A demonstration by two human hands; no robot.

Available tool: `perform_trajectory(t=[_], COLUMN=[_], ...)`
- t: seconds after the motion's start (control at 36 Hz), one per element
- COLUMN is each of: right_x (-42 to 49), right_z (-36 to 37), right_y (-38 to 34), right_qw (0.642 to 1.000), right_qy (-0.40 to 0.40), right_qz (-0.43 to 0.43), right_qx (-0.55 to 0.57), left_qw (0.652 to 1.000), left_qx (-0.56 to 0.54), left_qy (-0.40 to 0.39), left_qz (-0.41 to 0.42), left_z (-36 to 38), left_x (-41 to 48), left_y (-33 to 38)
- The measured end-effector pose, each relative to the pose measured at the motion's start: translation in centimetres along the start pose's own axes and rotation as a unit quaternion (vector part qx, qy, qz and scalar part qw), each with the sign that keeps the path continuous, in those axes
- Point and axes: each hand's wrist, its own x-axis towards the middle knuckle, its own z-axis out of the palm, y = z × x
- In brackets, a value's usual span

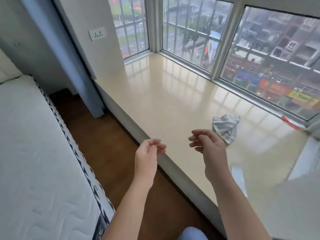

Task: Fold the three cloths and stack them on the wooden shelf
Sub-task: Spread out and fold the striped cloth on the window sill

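Toward the right end of the sill (164, 101), nearer its back edge than its front, one grey cloth (226, 126) lies crumpled and unfolded. The other two cloths and the shelf are not in view. The left hand (147, 153) hovers over the sill's front edge. The right hand (209, 148) hangs above the sill, just short of the cloth. Both hands are empty, fingers loosely curled, probably poised to reach for the cloth, with the right one closest.
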Motion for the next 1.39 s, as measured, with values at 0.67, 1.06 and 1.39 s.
perform_trajectory(t=[0.67,1.06,1.39], right_x=[23.6,32.6,39.8], right_z=[-2.6,0.3,-1.5], right_y=[3.3,9.6,15.7], right_qw=[0.955,0.867,0.852], right_qy=[0.266,0.453,0.478], right_qz=[0.114,0.179,0.208], right_qx=[0.059,0.103,0.054], left_qw=[0.947,0.881,0.848], left_qx=[0.146,0.226,0.256], left_qy=[-0.279,-0.407,-0.465], left_qz=[-0.054,-0.088,-0.016], left_z=[19.2,23.2,28.4], left_x=[24.1,37.1,43.1], left_y=[2.5,-0.5,-5.4])
